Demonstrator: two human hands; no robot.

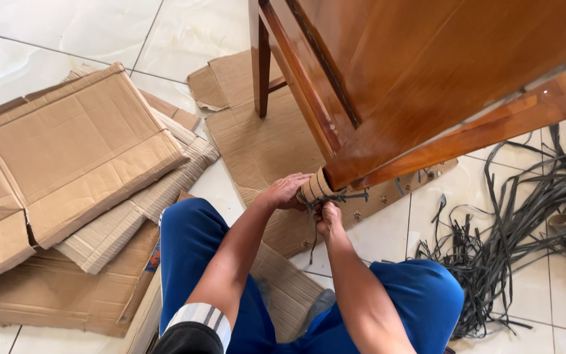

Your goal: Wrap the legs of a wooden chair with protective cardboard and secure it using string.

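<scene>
- My blue-trousered knees (230,262) sit nearest, spread either side of a cardboard sheet (289,288) I'm kneeling over.
- My left hand (285,191) is wrapped around the cardboard padding (316,186) on the end of the wooden chair leg (388,147), fingers curled shut on it.
- My right hand (329,218) is just beneath it, closed in a pinch on the dark strapping band (335,196) that circles the padding; a loose tail hangs down between my wrists.
- The wrapped leg end is in the middle of the scene, just beyond my knees, with the rest of the chair (427,59) rising far and right.
- Risk, as I judge it: if my left hand eases, the padding could slide off the varnished wood; if my pinch slips, the band would go slack and the wrap would spring open.
- The chair looks tipped, so a hard pull might shift it on the smooth tile floor (47,39).
- Left side is crowded by flattened cardboard boxes (73,157); right side has a tangle of dark straps (525,223) near my knee that could snag.
- Open room lies mainly far left on the tiles.
</scene>
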